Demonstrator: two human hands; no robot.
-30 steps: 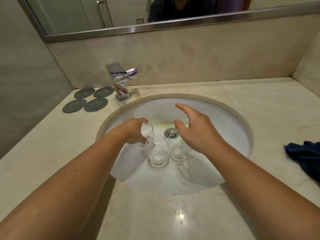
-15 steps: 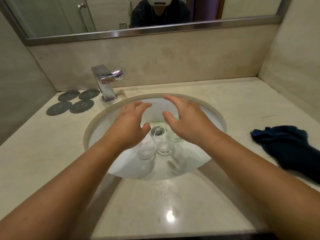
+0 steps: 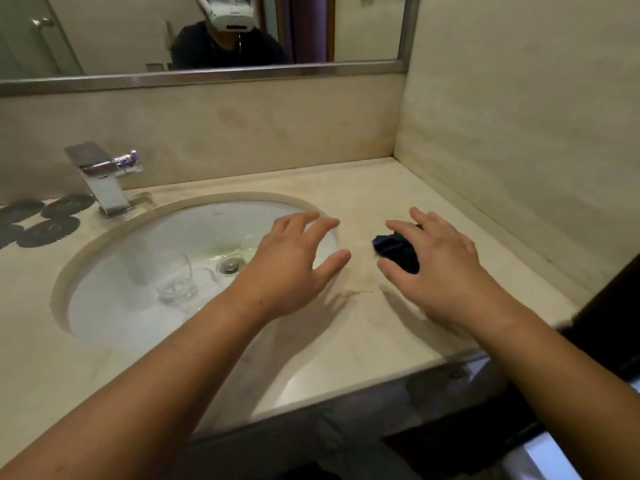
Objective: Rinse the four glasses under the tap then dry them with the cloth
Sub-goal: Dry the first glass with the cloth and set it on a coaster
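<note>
Upright, mouths upward, glasses (image 3: 175,277) stand in the sink (image 3: 114,306); left grip (image 3: 291,268) and right grip (image 3: 440,271) (over the cloth (image 3: 396,252)) spread, empty.

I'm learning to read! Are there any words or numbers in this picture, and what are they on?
No text can be read here.
coasters: a faint mark on each, too blurred to read.
sink: a tiny grey mark on the back wall, too small to read.

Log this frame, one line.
left hand: open, above sink | right hand: open, over cloth | glasses: in sink
</note>
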